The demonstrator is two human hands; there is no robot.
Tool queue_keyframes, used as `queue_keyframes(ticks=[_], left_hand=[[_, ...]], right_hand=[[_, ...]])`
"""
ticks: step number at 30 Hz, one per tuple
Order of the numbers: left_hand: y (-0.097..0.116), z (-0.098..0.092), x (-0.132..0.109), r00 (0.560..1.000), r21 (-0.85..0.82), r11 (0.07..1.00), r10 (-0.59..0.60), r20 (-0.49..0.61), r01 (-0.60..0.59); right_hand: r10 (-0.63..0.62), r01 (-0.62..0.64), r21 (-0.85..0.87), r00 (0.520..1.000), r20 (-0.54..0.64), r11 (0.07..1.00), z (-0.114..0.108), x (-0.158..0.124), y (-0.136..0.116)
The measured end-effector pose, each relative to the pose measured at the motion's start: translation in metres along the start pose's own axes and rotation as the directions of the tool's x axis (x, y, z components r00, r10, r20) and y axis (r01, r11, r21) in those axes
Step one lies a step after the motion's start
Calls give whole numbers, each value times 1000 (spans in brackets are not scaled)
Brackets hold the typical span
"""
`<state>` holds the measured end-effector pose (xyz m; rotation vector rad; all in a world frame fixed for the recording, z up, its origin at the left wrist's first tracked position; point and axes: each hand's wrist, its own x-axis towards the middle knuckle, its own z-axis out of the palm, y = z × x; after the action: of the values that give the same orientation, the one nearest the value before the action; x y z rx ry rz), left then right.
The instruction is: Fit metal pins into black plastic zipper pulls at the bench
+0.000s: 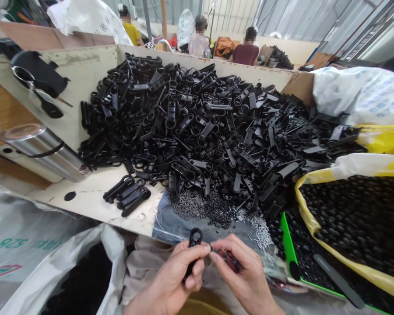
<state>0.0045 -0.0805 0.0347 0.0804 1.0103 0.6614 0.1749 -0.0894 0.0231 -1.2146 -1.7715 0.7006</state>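
My left hand (pixel 180 273) is closed around a black plastic part (pixel 195 236), whose ring-shaped end sticks up above the thumb. Close beside it, my right hand (pixel 244 273) pinches a small dark object with a reddish patch (pixel 230 260); the fingers hide most of it, so its kind is unclear. The fingertips of both hands nearly meet at the part. Just beyond lie small grey pieces (pixel 187 205), small black pieces (pixel 219 211) and loose silver metal pins (pixel 262 232) on a dark mat (pixel 166 221). Several similar black parts (pixel 128 194) lie in a row to the left.
A large heap of black plastic parts (pixel 177 118) fills the bin. A steel flask (pixel 49 151) leans at left. At right stand a yellow-edged sack (pixel 304 197) of black pieces and a green edge (pixel 288 240). An open white sack (pixel 116 253) is lower left. People sit beyond.
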Motion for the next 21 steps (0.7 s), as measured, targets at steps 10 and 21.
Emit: queue_keyframes(ticks=[10,21], left_hand=[[3,-18,-20,977,306,935,130,172,-178],[4,-19,-22,969,470,848,237,76,-244]], right_hand=[[-8,7,17,999,44,1000,7,5,0],[-35,42,-59,993,110,997,17,9,-4]])
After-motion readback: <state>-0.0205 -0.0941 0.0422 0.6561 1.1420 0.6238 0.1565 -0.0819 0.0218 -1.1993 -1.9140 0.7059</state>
